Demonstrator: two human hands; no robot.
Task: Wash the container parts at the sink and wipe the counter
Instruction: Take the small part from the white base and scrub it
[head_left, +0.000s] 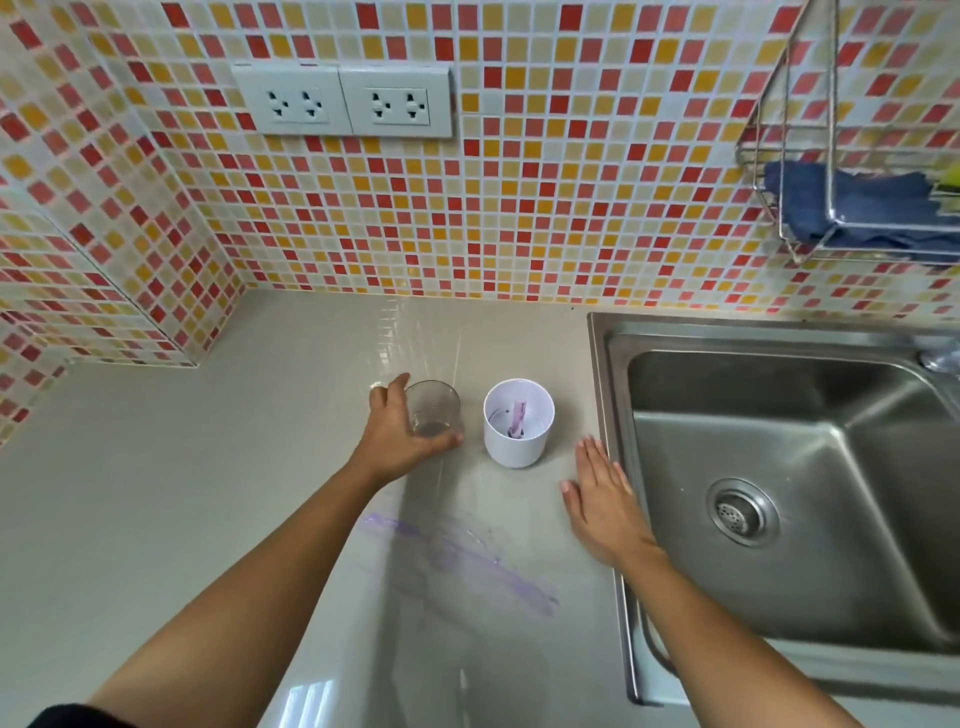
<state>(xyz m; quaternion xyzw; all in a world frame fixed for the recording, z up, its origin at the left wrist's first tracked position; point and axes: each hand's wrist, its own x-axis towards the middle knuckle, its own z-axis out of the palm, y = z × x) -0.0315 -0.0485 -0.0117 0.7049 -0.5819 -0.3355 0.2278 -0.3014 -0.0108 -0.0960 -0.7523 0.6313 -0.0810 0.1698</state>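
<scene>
A clear plastic cup (434, 408) stands upright on the beige counter (156, 493), and my left hand (397, 434) grips it from the left with thumb and fingers curled round its wall. To its right stands a white container (519, 423) with a purple-stained stem inside. My right hand (602, 499) lies flat with straight fingers on the counter, between the white container and the sink's rim (602, 395). A purple smear (457, 556) marks the counter nearer to me.
The steel sink has a drain strainer (742, 512) in its basin. A wire rack (831, 197) on the tiled wall holds a blue cloth (857, 208). Two wall sockets (345, 101) sit above the counter. A tap base (940, 358) shows at the right edge.
</scene>
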